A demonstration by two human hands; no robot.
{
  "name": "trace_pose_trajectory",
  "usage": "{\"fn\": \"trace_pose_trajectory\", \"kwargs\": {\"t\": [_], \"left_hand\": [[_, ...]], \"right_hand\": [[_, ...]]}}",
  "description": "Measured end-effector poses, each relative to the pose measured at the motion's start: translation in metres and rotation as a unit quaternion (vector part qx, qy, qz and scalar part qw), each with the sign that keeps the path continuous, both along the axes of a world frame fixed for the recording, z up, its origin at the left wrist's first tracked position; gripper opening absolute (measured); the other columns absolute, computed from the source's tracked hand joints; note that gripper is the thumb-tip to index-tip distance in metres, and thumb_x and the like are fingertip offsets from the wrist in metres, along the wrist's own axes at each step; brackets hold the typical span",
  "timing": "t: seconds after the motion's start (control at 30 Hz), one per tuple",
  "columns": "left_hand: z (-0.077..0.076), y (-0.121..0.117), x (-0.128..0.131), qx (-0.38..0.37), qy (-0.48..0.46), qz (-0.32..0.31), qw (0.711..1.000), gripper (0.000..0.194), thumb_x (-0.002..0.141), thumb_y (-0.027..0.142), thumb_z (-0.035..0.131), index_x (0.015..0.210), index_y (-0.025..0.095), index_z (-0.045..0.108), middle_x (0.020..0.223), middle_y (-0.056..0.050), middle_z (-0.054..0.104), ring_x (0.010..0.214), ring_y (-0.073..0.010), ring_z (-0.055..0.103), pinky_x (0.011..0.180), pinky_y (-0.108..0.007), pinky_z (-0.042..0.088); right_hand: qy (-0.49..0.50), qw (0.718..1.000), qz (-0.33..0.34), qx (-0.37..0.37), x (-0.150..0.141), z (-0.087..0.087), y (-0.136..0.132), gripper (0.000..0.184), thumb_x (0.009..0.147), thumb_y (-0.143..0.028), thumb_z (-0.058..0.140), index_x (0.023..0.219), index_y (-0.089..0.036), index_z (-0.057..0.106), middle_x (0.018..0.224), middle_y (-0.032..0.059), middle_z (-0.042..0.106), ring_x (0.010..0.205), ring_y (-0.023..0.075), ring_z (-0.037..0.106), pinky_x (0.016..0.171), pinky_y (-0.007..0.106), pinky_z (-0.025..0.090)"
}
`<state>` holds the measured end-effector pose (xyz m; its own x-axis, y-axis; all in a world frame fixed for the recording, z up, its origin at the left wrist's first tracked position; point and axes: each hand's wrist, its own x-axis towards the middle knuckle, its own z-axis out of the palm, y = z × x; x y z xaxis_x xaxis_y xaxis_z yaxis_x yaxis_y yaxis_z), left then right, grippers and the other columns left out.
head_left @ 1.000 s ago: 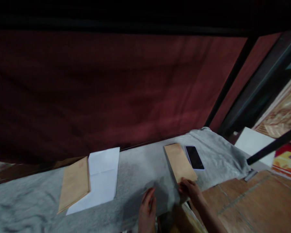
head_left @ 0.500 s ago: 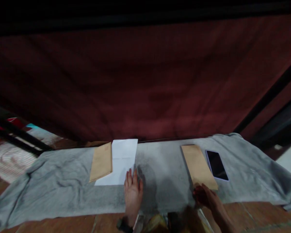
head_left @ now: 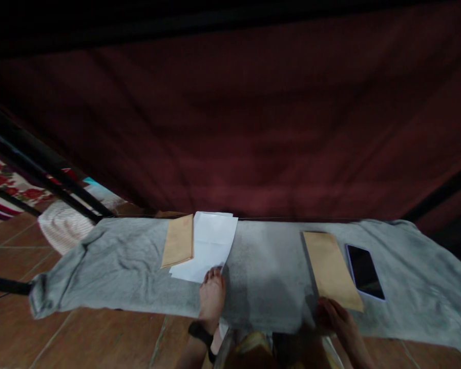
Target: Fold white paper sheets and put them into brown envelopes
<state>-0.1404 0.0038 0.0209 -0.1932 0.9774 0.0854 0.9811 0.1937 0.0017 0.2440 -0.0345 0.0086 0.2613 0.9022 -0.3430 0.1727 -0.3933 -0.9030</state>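
White paper sheets (head_left: 211, 241) lie on a grey cloth, one turned slightly over another. My left hand (head_left: 212, 294), with a dark band at the wrist, is at their lower right corner, its fingers curled onto the top sheet's edge. Brown envelopes (head_left: 179, 241) overlap the left side of the sheets. Over on the right lies a longer brown envelope (head_left: 332, 269). My right hand (head_left: 336, 318) is by its lower left corner, fingers closed and in shadow; what they hold, if anything, is hidden.
A phone (head_left: 364, 271) with a pale purple edge lies right of the long envelope. The grey cloth (head_left: 269, 277) covers a long, narrow surface, wrinkled at left. Behind hangs a dark red fabric (head_left: 253, 143). Dark bars (head_left: 49, 169) and tiled floor (head_left: 100, 335) show at left.
My left hand's fingers have gone from stretched out to curled on the paper. The top sheet has turned, showing another sheet's edges beneath. The view has shifted.
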Motion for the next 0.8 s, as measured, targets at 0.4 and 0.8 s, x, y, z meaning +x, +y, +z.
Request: {"fn": "trace_pose_trajectory", "kwargs": {"t": [0.4, 0.8], "left_hand": [[0.009, -0.029, 0.133, 0.065, -0.085, -0.166, 0.98, 0.04, 0.09, 0.009, 0.055, 0.129, 0.017, 0.061, 0.112, -0.007, 0.072, 0.099, -0.0198, 0.069, 0.079, -0.029, 0.057], [-0.011, -0.032, 0.124, 0.1, -0.125, -0.216, 0.963, 0.056, 0.098, 0.037, 0.05, 0.151, 0.021, 0.043, 0.156, -0.011, 0.046, 0.143, -0.0294, 0.043, 0.113, -0.049, 0.044]], "right_hand": [[0.082, 0.994, 0.077, 0.006, -0.086, -0.001, 0.027, 0.064, 0.066, -0.08, 0.059, 0.087, -0.021, 0.073, 0.081, 0.0083, 0.074, 0.078, 0.0272, 0.07, 0.071, 0.04, 0.059], [-0.027, 0.993, 0.052, 0.102, -0.081, -0.012, 0.056, 0.034, 0.071, -0.047, 0.061, 0.088, -0.02, 0.074, 0.076, 0.0029, 0.073, 0.073, 0.0227, 0.066, 0.075, 0.034, 0.054]]}}
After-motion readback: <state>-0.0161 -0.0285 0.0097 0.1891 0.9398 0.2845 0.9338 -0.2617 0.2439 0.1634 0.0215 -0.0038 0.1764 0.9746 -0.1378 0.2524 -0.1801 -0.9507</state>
